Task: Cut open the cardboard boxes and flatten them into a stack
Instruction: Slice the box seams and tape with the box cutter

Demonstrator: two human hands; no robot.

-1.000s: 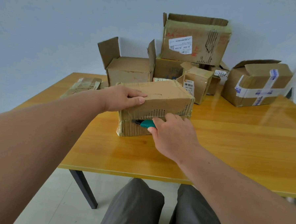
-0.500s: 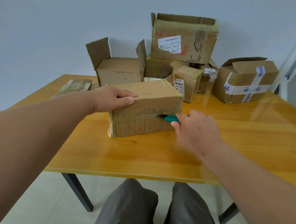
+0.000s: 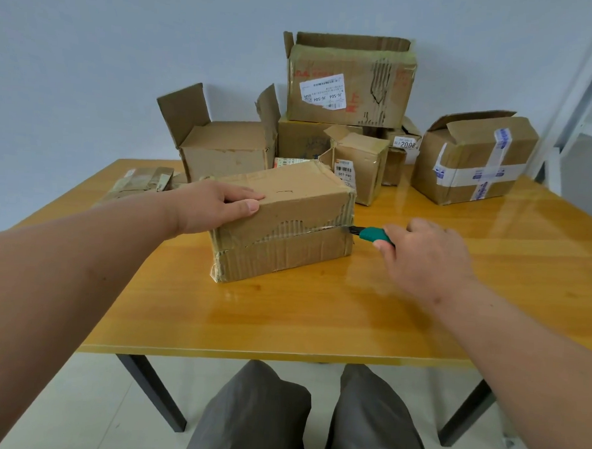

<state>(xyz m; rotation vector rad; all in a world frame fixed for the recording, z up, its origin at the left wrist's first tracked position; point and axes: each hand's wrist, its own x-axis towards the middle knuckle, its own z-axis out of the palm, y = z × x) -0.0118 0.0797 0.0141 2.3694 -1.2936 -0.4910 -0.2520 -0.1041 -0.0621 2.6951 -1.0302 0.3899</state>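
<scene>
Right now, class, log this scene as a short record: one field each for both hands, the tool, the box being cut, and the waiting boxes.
Left hand: rests on the near box's top, steadying it
Right hand: grips the green knife
Green knife: blade at the box's right corner seam
Near box: closed, on the table
Waiting boxes: piled at the far edge

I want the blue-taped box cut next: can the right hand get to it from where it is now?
Probably yes. The right hand, gripping the green cutter, has bare table between it and the blue-taped box at the far right. Nothing stands in that path, though it needs a forward stretch.
</scene>
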